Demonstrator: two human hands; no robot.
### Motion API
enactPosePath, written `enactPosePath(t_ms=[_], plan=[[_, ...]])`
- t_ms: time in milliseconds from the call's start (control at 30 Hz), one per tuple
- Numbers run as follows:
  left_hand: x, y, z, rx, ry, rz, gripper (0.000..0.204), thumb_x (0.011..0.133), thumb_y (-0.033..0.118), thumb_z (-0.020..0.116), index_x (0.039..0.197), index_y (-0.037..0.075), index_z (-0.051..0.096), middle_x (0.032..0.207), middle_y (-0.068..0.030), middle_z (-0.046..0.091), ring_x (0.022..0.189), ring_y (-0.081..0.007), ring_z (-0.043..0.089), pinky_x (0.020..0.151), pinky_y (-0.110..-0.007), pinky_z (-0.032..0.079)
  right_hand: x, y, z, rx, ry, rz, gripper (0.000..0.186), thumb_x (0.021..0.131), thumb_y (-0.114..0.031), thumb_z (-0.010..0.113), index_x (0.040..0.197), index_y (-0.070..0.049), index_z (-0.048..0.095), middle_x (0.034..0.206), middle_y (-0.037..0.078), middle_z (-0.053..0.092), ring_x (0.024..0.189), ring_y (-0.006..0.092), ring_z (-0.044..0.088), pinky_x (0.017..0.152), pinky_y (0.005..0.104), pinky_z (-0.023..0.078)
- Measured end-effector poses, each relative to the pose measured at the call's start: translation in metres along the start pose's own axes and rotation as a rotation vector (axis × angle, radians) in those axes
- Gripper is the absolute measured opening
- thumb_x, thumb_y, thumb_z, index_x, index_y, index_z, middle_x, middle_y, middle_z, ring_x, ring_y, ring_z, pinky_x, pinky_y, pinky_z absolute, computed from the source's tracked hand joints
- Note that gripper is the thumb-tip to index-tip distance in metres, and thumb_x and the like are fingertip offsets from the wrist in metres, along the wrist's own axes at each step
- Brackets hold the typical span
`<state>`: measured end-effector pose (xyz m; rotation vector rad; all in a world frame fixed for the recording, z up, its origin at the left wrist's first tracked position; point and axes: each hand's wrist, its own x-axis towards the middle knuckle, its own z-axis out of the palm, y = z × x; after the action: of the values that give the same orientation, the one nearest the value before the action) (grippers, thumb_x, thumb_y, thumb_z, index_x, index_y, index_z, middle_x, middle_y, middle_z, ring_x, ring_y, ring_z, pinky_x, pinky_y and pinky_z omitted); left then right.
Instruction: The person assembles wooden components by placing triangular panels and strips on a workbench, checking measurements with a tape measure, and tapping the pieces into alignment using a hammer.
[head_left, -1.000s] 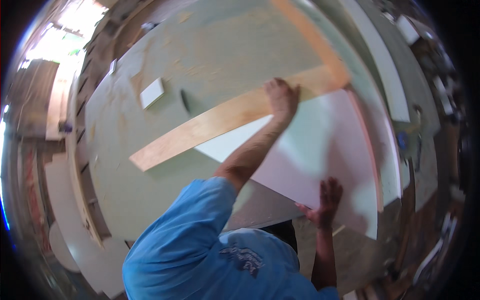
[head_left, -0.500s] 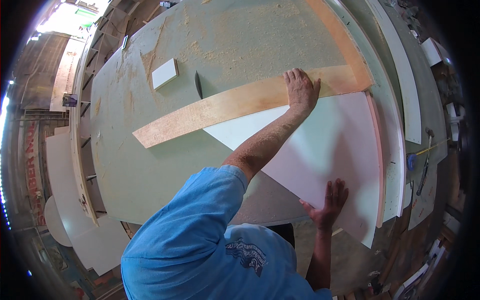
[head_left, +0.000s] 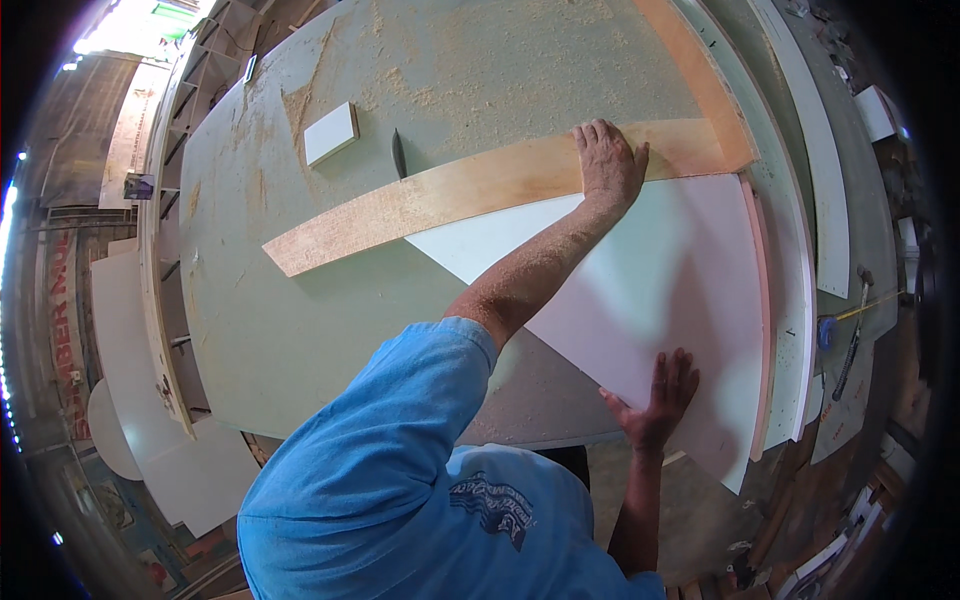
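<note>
A long pale wooden strip (head_left: 440, 205) lies slantwise over the far edge of a white triangular panel (head_left: 700, 260). My left hand (head_left: 612, 170) reaches across the panel and rests on the strip, its fingers bent together over the strip's far edge. Lower down, my right hand (head_left: 655, 405) lies on the panel near its slanted edge, fingers apart and thumb out to the left. The strip's right end meets another wooden strip (head_left: 690, 70) that runs along the table's right side. A thin wooden edge piece (head_left: 763, 330) borders the panel on the right.
Sawdust covers parts of the greenish worktable (head_left: 300, 360). On it are a small white block (head_left: 331, 134) and a dark slim pointed tool (head_left: 398, 155). To the right lie a hammer (head_left: 853, 335) and a blue tape measure (head_left: 826, 331). Shelving (head_left: 150, 290) stands left.
The view has shifted slightly. Both hands stay in about the same places on the strip and the panel.
</note>
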<state>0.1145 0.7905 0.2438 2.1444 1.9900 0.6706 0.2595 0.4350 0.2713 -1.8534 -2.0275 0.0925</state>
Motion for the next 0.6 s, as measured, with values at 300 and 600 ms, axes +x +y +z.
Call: enactPosePath(t_ms=[300, 600], plan=[[0.011, -0.001, -0.002, -0.012, -0.049, -0.022, 0.074, 0.1, 0.049, 0.055, 0.13, -0.019, 0.05, 0.123, -0.025, 0.049, 0.126, -0.0392, 0.042, 0.119, -0.054, 0.023, 0.01, 0.0, 0.005, -0.02, 0.004, -0.002, 0.116, 0.061, -0.057, 0.091, 0.155, -0.012, 0.041, 0.159, 0.023, 0.04, 0.147, 0.0429, 0.039, 0.12, 0.0655, 0.027], [0.025, -0.008, 0.002, 0.03, -0.022, -0.01, 0.073, 0.1, 0.05, 0.054, 0.131, -0.017, 0.051, 0.121, -0.0232, 0.05, 0.126, -0.0378, 0.042, 0.118, -0.052, 0.023, 0.025, -0.005, 0.008, -0.002, 0.008, 0.003, 0.116, 0.06, -0.052, 0.093, 0.155, -0.011, 0.041, 0.159, 0.022, 0.041, 0.147, 0.0418, 0.039, 0.12, 0.0644, 0.026]])
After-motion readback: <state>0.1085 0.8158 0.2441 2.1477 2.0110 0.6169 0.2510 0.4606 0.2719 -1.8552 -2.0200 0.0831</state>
